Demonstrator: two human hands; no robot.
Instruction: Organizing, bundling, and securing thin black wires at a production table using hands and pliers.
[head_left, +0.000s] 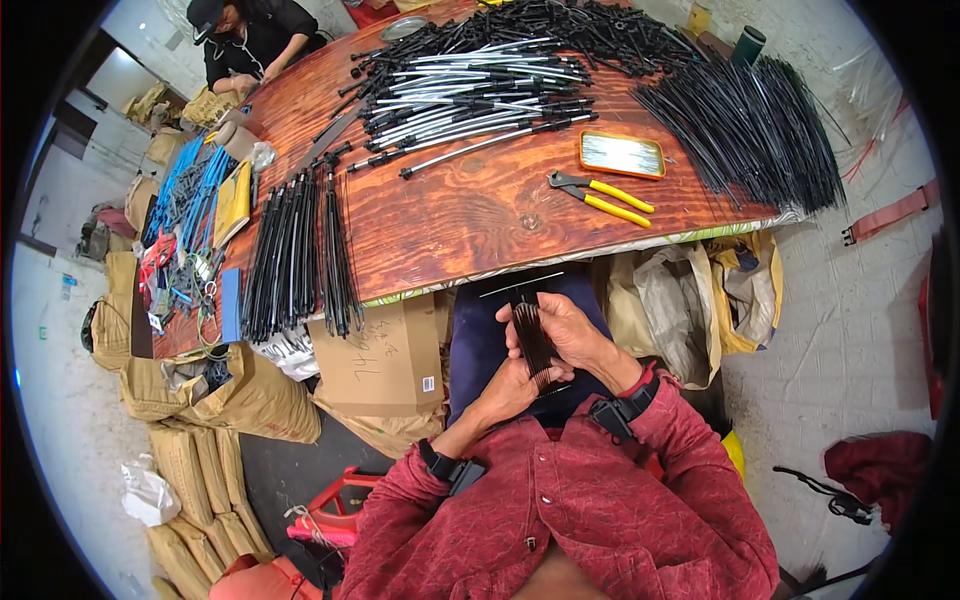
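1. Grip: left hand (512, 386) and right hand (572, 334) both wrapped around dark strand bundle (534, 345), near frame centre.
2. Light squeeze should hold strands parallel; ends likely need levelling.
3. Best worked clear of table (450, 225), upper frame.

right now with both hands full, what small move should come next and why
Probably steady the dark bundle with the left hand and ease the right hand up toward the thin rod: both hands are on the bundle, the right is nearer its upper end, and the rod lies crosswise there. Whether it touches the bundle, I can't tell.
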